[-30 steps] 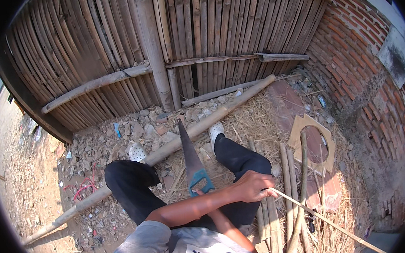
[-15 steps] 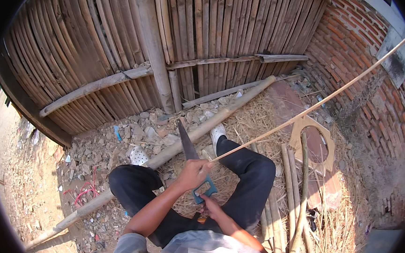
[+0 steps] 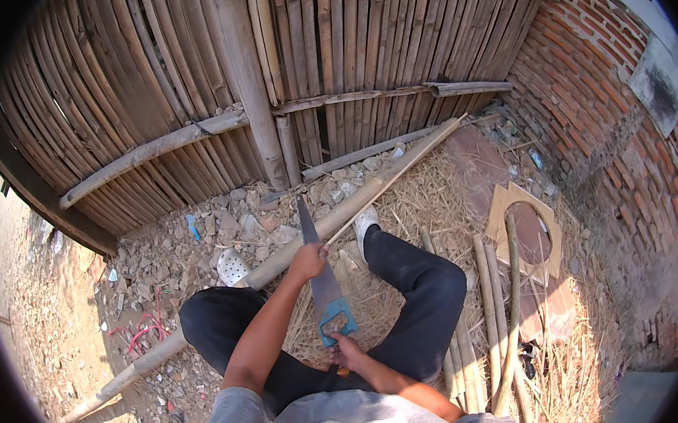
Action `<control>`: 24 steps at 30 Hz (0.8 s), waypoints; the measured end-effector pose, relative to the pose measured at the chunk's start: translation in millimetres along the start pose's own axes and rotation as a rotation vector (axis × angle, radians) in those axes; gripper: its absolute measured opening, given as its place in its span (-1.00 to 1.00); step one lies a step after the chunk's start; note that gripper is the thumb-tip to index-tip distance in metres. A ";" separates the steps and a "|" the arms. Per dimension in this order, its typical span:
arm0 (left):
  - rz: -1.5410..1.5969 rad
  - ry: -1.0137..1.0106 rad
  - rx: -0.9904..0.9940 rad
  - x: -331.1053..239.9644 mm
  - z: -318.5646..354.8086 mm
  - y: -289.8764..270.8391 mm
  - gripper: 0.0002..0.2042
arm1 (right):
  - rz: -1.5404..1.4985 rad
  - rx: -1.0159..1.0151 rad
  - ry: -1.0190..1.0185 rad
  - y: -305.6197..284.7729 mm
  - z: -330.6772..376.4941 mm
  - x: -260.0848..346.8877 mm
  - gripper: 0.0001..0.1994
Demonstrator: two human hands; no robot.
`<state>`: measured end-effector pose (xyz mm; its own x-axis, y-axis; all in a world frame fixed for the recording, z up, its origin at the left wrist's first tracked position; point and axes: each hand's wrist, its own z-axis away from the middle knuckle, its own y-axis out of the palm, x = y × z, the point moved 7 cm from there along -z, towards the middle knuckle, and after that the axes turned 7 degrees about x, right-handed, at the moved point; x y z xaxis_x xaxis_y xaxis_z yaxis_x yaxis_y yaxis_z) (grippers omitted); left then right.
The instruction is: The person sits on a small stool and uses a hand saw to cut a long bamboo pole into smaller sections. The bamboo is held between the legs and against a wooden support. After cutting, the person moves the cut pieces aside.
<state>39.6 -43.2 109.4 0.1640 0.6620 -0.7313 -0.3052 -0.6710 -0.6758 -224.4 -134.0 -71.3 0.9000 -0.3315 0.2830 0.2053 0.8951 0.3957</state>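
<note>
My left hand (image 3: 309,261) is closed around the near end of a thin pale stick (image 3: 388,188), which slants away to the upper right, along the thick pole. Beside and partly behind that hand is the blade of a hand saw (image 3: 326,287), its tip pointing away from me. Close to my lap, my right hand (image 3: 349,354) grips the lower part of the saw's teal handle. My left hand covers part of the blade, and I cannot tell whether the stick touches it. The thick bamboo pole (image 3: 280,264) lies across the ground beneath, passing by my shoes.
A bamboo slat wall (image 3: 374,44) stands ahead, with a brick wall (image 3: 581,77) at the right. Several poles (image 3: 494,311) and a board with a round hole (image 3: 499,220) lie to my right. Rubble (image 3: 222,223) and straw cover the ground.
The stick has swung down and leftward, from pointing at the right brick wall to lying along the pole. My left hand has moved farther away from me; the right hand stays on the saw.
</note>
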 end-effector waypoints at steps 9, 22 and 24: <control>-0.095 -0.086 0.120 56.9 -90.6 29.7 -0.68 | -0.099 -0.141 -0.375 10.5 76.4 54.1 -0.74; -0.035 0.048 0.105 69.9 -98.4 8.0 -0.68 | 0.823 -0.389 -1.165 16.6 326.3 116.6 -0.93; 0.033 0.029 0.123 76.3 -89.6 4.5 -0.68 | 0.897 -0.328 -1.248 6.3 337.4 108.1 -0.93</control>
<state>134.8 -25.6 42.3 0.1787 0.6287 -0.7568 -0.4231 -0.6453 -0.6360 -255.6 -264.7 256.6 -0.0699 0.4443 0.8932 0.0197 0.8958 -0.4440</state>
